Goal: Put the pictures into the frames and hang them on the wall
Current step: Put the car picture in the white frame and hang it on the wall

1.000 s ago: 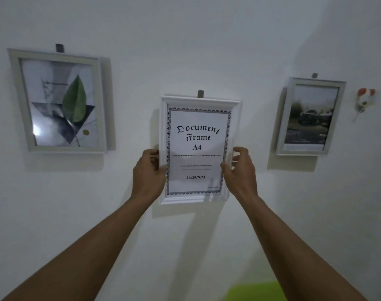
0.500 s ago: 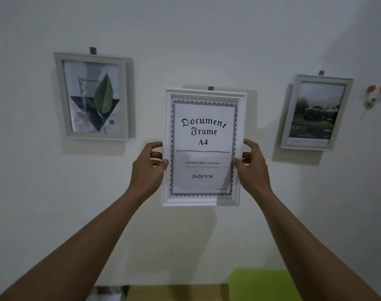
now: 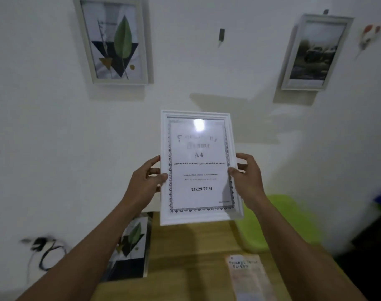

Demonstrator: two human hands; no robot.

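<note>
**Operator:** Wall [image 3: 44, 137] fills most of my view, plain white, with a wooden table [image 3: 185, 257] butted against it at the bottom and a lime-green seat [image 3: 278, 222] just beside the table's right end.

**Observer:** What's hanging?

**Operator:** Leaf picture frame [image 3: 114, 40] hangs upper left, tilted in my wide lens. Landscape picture frame [image 3: 315, 53] hangs upper right on its own hook. Between them sits a bare hook [image 3: 221, 34] with nothing on it.

**Observer:** And the piece I'm handling?

**Operator:** White document frame [image 3: 199, 168] is upright in the air, well below that bare hook and clear of the wall, its lower edge over the table. Its insert reads "A4" and "21x29.7CM"; glare blots out the upper lines.

**Observer:** Grip?

**Operator:** My left hand [image 3: 145, 183] is clamped on the left edge, thumb on the front, fingers curled behind. My right hand [image 3: 249, 179] is clamped on the right edge the same way.

**Observer:** Anything on the table?

**Operator:** Another leaf print [image 3: 131, 246] lies at the left end, and a blurred printed sheet [image 3: 249, 276] lies nearer me on the right. A dark cable [image 3: 46, 250] dangles at the wall, lower left. A small red-and-white ornament [image 3: 368, 35] is stuck to the wall, far right.
</note>
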